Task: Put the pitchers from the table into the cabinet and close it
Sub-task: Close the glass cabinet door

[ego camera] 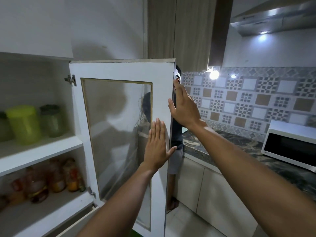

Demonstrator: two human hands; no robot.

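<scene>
The white cabinet door (119, 71) with a glass panel stands wide open, hinged at its left. My left hand (157, 142) lies flat against the door's right frame, fingers pointing up. My right hand (183, 108) curls around the door's outer edge higher up. On the upper shelf (42, 147) stand a lime-green pitcher (24, 124) and a darker green pitcher (51, 120), with another partly cut off at the far left.
The lower shelf (51, 207) holds several jars with orange and red contents. Behind the door stands another person (177, 134). A dark stone counter (239, 151) runs along the right wall with a white microwave (290, 144) on it.
</scene>
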